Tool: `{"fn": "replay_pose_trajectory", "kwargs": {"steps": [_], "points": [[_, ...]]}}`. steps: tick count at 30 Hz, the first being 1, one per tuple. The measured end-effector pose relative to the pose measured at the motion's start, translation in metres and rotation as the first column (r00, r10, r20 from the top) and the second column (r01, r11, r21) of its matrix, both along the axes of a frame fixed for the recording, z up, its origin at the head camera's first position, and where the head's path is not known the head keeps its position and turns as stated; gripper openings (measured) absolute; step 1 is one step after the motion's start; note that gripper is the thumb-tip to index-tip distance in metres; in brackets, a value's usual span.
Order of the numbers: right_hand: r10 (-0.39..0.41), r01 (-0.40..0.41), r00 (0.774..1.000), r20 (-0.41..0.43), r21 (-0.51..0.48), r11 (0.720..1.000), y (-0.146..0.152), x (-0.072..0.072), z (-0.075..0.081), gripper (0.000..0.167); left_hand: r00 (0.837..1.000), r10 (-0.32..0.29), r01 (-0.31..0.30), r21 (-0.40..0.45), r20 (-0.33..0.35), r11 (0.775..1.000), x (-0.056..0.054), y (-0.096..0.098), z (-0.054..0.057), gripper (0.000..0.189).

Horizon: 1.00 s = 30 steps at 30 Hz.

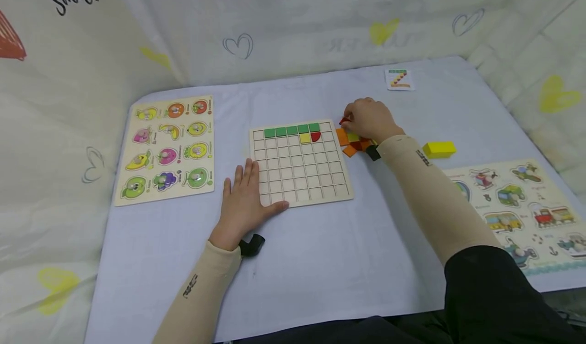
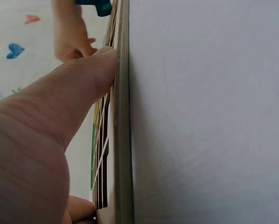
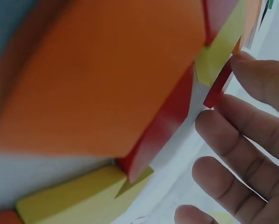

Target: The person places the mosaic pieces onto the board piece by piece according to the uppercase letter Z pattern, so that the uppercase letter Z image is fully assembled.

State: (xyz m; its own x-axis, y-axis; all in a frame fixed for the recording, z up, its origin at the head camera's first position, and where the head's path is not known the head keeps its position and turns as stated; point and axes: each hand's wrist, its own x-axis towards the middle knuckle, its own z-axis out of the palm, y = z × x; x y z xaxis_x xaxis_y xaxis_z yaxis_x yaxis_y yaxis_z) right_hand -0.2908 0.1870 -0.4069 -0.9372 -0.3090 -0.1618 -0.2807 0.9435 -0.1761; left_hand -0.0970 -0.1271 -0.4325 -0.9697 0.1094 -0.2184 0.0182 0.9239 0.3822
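Note:
My left hand (image 1: 242,206) rests at the lower left corner of a wooden grid board (image 1: 304,173), fingers straight along its left side and thumb on the bottom edge. In the left wrist view the thumb (image 2: 90,70) presses against the board's rim. Several green squares (image 1: 292,130) line the top row; below them sit a yellow square (image 1: 305,138) and a red quarter-round piece (image 1: 316,137). Right of the board, my right hand (image 1: 371,119) pinches a red piece (image 3: 219,84) between thumb and index finger, over a pile of orange, yellow, red and dark pieces (image 1: 350,150).
A pattern card (image 1: 400,80) lies at the back right. A yellow block (image 1: 439,149) stands right of the pile. A fruit puzzle board (image 1: 176,148) is at left, and a vehicle puzzle board (image 1: 526,196) at right, partly under my right arm.

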Motion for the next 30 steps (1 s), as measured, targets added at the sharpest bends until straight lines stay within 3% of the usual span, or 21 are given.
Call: {"fn": "replay_pose_trajectory", "kwargs": {"steps": [6, 19, 25, 30], "points": [[0.0, 0.001, 1.0, -0.029, 0.011, 1.0, -0.001, 0.001, -0.002, 0.031, 1.0, 0.002, -0.002, 0.0, -0.004, 1.0, 0.001, 0.0, 0.0, 0.13], [-0.003, 0.004, 1.0, 0.008, -0.021, 1.0, -0.005, 0.002, 0.006, 0.026, 1.0, 0.002, -0.002, 0.005, 0.003, 1.0, 0.0, -0.001, 0.0, 0.129], [0.088, -0.086, 0.996, 0.006, -0.111, 0.99, -0.01, 0.009, 0.007, 0.027, 1.0, 0.002, -0.002, 0.006, -0.002, 1.0, -0.002, -0.001, -0.001, 0.129], [0.2, -0.198, 0.98, 0.001, -0.16, 0.967, -0.025, 0.021, 0.006, 0.023, 1.0, 0.004, -0.004, 0.003, 0.004, 1.0, -0.002, -0.001, 0.0, 0.129]]}}
